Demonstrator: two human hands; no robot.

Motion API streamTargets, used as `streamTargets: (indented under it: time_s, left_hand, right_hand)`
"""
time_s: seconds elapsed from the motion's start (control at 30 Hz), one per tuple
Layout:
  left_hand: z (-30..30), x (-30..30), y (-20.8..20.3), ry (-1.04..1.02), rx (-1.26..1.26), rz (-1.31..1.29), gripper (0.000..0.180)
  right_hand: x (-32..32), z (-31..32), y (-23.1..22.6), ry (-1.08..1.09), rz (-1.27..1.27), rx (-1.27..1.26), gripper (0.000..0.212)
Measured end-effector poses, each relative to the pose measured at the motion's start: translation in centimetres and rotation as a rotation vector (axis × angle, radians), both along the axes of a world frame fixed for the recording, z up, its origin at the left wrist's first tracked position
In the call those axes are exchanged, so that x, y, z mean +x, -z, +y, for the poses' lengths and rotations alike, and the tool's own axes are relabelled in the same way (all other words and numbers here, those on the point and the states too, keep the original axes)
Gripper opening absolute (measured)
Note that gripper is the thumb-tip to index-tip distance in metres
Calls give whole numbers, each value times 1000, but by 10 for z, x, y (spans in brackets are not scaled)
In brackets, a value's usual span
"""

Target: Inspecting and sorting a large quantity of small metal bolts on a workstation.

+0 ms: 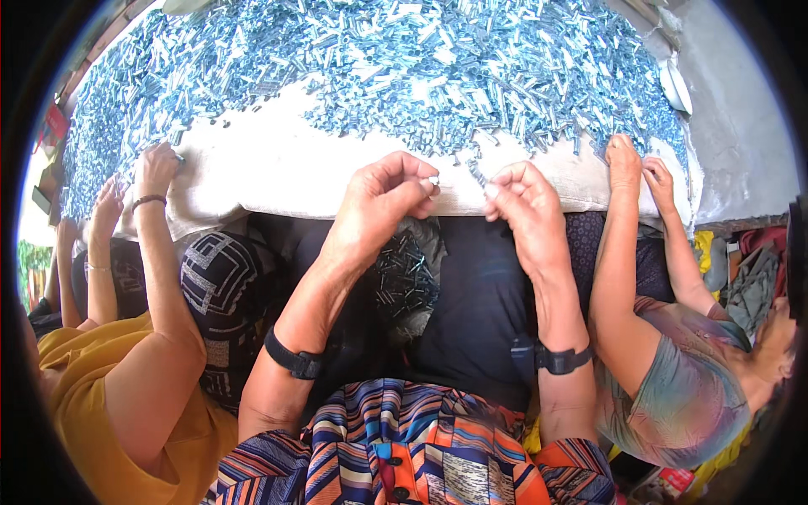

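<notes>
A wide heap of small, shiny metal pieces [438, 67] covers the far part of a table spread with a pale cloth [286, 168]. My left hand [383, 198] is closed in a pinch at the cloth's near edge. A small silvery metal piece [434, 180] shows at its thumb and fingertips. To the right, my right hand [528, 206] has thumb and fingers pinched together. From its fingertips a short slim strip of metal pieces [476, 172] reaches toward the heap. The two hands are apart, and what lies inside the curled fingers is hidden.
A dark bag or container [408, 273] of loose metal pieces sits between my knees, below the table edge. Other people's hands work at the heap: one at left [157, 171], one at right [623, 160]. A white dish [675, 87] stands at the heap's right edge.
</notes>
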State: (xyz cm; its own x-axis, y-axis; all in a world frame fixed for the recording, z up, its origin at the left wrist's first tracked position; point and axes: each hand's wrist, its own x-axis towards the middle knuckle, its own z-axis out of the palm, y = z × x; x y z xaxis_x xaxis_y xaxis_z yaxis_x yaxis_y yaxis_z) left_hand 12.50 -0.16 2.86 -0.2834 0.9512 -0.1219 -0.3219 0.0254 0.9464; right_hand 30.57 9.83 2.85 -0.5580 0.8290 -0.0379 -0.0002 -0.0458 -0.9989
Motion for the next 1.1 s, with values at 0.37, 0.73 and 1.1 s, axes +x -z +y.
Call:
streamTargets:
  time_s: [0.37, 0.73, 1.1]
  left_hand:
    - [-31, 7, -5, 84, 78, -230, 11]
    - [-36, 13, -5, 87, 98, -283, 12]
    - [-40, 6, 0, 202, 168, -171, 11]
  right_hand:
    - [-19, -50, -19, -276, 5, 33, 17]
    - [-18, -56, -7, -98, 495, -407, 8]
    - [-12, -57, 8, -307, 511, -679, 12]
